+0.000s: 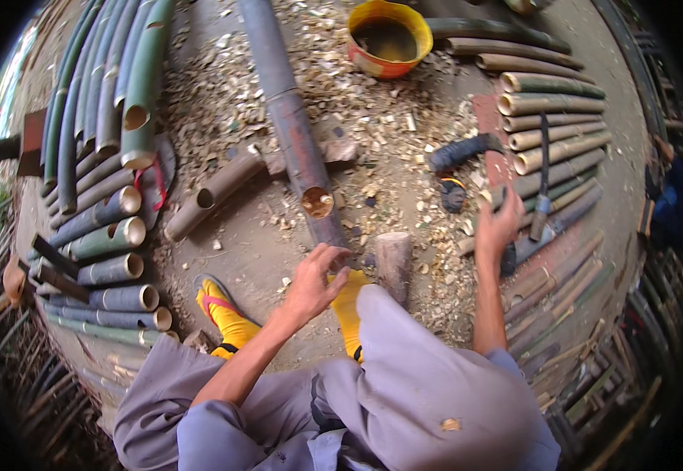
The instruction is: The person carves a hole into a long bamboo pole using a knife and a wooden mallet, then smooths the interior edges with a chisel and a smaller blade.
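Note:
My left hand (318, 279) is at the near end of a long dark bamboo pole (285, 118), fingers bent and thumb apart, with nothing visible in it. Whether it touches the pole I cannot tell. Near its end the pole has a round hole with pale chips inside. My right hand (498, 226), slightly blurred, reaches toward the row of cut bamboo pieces (559, 162) on the right. Its fingers point away from me and apart, beside one pale bamboo end. Just right of it, a machete (544, 157) with a dark blade lies across the pieces.
Wood chips (216, 102) cover the ground ahead. A yellow-red bucket (388, 67) holds dark liquid. Notched bamboo tubes (139, 118) lie left; a shorter notched tube (216, 192) lies nearer. A wooden stump (393, 267) stands by my foot. A dark rolled bundle (463, 153) lies right of centre.

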Available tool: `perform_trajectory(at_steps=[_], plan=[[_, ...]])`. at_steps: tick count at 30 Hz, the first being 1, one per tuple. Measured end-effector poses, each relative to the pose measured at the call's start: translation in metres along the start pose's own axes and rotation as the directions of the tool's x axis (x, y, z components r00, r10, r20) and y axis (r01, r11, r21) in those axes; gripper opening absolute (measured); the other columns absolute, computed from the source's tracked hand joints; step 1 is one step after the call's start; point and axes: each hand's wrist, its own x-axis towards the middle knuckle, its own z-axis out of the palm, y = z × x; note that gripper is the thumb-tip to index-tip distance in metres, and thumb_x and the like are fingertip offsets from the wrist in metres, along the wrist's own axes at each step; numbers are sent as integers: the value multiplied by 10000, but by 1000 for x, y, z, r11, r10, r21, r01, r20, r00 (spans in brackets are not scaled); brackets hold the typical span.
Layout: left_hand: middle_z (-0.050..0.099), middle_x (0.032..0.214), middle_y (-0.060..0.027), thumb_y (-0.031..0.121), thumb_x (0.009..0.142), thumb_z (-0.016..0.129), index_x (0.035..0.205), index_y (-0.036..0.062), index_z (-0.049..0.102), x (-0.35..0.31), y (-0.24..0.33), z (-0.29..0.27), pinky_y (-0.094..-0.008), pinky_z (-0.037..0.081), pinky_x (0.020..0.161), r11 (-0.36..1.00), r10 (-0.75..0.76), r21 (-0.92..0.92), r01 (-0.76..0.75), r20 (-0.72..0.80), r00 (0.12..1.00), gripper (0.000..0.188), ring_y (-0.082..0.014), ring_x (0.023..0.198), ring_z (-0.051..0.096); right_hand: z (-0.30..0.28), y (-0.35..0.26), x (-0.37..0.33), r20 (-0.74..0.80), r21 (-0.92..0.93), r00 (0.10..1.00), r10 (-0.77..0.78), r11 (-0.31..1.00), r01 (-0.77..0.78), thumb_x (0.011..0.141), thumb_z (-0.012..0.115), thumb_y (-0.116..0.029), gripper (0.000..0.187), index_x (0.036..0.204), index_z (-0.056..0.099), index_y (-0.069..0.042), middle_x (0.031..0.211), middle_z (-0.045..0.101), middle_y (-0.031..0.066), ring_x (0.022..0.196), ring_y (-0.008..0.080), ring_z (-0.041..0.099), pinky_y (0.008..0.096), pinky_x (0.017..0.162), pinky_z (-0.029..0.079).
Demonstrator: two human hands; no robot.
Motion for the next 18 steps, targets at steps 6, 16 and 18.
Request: perform_trajectory(at_steps=[6,16,18], plan=[[607,886,-118,41,816,629,1062,24,625,2,-4,20,-336,510,706,996,-9,-83,9,8,1000,247,-234,808,623,-35,100,-64,78,-574,996,33,819,18,737,682,-84,673,1359,428,-115,1232,520,197,1120,370,497,464,954,379],[565,1042,-99,0,724,611,1186,88,569,32,44,32,-447,404,968,846,509,251,-470,-117,853,472,-245,1033,563,-79,-13,-74,372,88,925,76,989,-117,718,700,-50,435,1123,543,-24,1025,628,201,896,348,626,438,786,486],[553,1083,-97,30,696,632,1247,100,522,44,61,34,-494,322,1060,686,663,440,-579,-52,746,566,-241,1062,548,-80,-58,-71,509,154,861,-20,986,-68,701,735,-69,404,1055,547,-16,968,635,187,843,341,635,431,750,497]])
